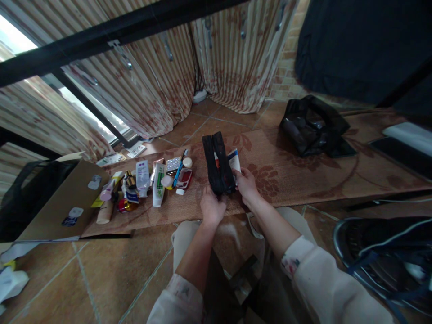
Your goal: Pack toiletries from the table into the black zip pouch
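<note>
Midway along a brown flower-patterned cloth [266,175], the left hand [213,207] grips the near end of a narrow black pouch [227,181], fingers closed; the right hand [247,186] pinches a white-and-blue tube [235,161] beside it. Leftward are a blue toothbrush [176,177], a white-and-green tube [158,185] and a brown cardboard box [57,209]; far right, a shiny black bag [297,135].

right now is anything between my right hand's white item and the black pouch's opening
Only the right wall of the black pouch; no separate object shows. The right hand holds the white item just outside that wall; the left hand is at the pouch's near end.
</note>
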### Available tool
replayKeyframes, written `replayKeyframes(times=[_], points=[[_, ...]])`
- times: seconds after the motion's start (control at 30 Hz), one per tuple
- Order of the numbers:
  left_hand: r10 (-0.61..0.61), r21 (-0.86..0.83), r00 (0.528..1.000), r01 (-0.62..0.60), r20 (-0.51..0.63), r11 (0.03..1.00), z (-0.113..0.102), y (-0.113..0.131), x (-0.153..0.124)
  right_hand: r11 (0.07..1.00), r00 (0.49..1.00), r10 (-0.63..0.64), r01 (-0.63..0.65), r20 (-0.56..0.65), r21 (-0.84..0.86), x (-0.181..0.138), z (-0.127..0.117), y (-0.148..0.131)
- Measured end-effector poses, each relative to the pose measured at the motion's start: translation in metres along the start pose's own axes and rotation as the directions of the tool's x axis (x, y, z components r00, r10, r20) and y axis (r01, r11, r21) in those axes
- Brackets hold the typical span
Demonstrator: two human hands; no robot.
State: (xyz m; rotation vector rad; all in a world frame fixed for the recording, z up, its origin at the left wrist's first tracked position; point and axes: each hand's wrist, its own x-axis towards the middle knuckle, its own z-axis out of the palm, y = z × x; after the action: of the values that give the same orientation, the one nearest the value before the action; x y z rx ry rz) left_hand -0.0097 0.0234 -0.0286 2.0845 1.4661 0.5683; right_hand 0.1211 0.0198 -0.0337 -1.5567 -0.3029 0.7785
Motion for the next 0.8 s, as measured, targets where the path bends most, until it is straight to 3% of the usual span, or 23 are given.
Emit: replayKeyframes(times=[0.8], points=[[0.015,0.004,1.0,-0.015,0.002,1.0,-0.0004,0.0005,0.0003,0.999,1.0,-0.027,0.027,0.005,-0.042,0.003,-0.0007,0.0043]])
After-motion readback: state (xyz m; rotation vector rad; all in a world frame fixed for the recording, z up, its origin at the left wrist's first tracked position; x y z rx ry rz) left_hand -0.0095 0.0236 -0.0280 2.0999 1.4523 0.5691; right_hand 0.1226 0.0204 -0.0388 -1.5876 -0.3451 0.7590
